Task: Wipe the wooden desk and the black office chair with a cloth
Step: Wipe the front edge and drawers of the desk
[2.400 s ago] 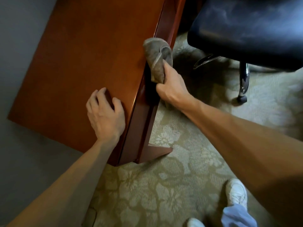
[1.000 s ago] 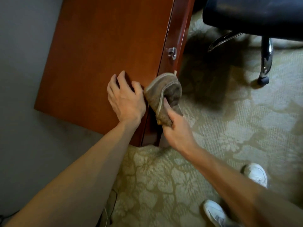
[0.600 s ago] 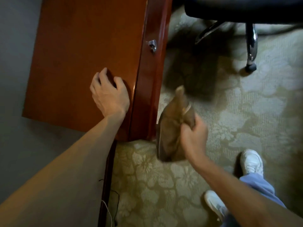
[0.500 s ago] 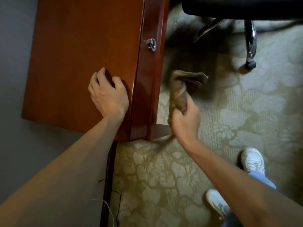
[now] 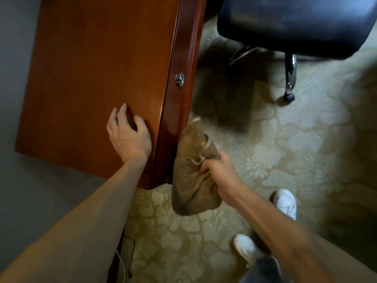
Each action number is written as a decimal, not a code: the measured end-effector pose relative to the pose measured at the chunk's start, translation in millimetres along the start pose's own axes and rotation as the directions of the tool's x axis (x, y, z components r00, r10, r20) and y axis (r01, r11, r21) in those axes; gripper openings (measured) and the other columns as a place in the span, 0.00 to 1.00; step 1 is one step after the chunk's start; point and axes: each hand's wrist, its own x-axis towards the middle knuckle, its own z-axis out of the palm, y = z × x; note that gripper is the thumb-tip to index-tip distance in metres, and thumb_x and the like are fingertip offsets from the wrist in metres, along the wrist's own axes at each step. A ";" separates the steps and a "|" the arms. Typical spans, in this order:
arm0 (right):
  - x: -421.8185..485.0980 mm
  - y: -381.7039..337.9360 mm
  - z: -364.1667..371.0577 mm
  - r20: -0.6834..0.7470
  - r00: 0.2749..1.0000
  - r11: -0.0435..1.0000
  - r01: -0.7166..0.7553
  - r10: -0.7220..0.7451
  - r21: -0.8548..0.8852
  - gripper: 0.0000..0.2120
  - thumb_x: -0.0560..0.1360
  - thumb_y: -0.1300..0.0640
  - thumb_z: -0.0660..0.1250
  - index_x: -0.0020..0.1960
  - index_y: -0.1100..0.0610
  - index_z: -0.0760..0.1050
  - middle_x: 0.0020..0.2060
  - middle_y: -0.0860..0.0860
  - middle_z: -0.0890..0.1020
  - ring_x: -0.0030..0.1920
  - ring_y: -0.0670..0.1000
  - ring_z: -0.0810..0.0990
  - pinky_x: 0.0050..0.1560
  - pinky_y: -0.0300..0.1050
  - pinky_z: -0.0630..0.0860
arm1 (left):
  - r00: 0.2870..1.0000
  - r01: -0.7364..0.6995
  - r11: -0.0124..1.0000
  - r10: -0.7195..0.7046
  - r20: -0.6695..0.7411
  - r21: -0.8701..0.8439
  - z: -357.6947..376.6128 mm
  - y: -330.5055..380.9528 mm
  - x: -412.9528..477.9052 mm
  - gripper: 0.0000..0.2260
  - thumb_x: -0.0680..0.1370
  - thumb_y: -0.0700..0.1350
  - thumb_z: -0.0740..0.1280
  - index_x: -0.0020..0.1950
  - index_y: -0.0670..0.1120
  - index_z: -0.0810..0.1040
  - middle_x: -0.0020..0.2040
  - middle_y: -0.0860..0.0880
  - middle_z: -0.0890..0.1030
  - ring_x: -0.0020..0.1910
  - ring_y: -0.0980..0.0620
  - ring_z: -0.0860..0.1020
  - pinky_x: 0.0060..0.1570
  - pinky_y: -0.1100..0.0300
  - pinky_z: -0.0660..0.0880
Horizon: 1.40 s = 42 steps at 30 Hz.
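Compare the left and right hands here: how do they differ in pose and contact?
The left hand rests on the wooden desk top, holding nothing; the right hand grips the bunched brown cloth. The left hand lies over the desk, the right hand off it, above the carpet beside the desk's front face. Both are bare.

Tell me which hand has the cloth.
The right hand grips the brown cloth off the desk's edge; the left hand rests empty on the desk top.

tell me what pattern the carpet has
A pale floral, leafy pattern on olive-beige carpet, seen in the head view.
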 end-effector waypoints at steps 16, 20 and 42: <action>-34.8 -215.2 -63.3 -0.238 0.956 0.978 0.138 -0.173 -0.157 0.19 0.69 0.73 0.63 0.51 0.52 0.79 0.47 0.56 0.86 0.51 0.59 0.85 0.51 0.55 0.83 | 0.999 -0.043 0.995 0.042 0.012 0.093 -1.2 0.8 2.0 0.21 0.84 0.48 0.60 0.76 0.44 0.70 0.76 0.38 0.69 0.73 0.36 0.67 0.71 0.40 0.65; -30.3 -253.1 -44.0 -0.238 0.958 0.969 0.108 -0.162 -0.223 0.18 0.71 0.72 0.63 0.53 0.53 0.79 0.47 0.57 0.86 0.49 0.59 0.85 0.48 0.53 0.84 | 1.000 -0.012 0.987 0.009 0.019 0.157 -7.5 19.9 21.7 0.20 0.81 0.48 0.60 0.69 0.39 0.72 0.65 0.32 0.73 0.63 0.32 0.71 0.60 0.36 0.71; -30.4 -470.6 27.8 -0.383 0.839 0.916 0.398 -0.387 -0.055 0.16 0.70 0.73 0.68 0.54 0.59 0.81 0.48 0.61 0.86 0.51 0.63 0.86 0.55 0.60 0.83 | 0.634 0.159 0.749 0.422 0.648 -0.643 -35.6 350.6 184.6 0.21 0.83 0.63 0.60 0.71 0.54 0.75 0.66 0.51 0.78 0.66 0.52 0.75 0.62 0.56 0.68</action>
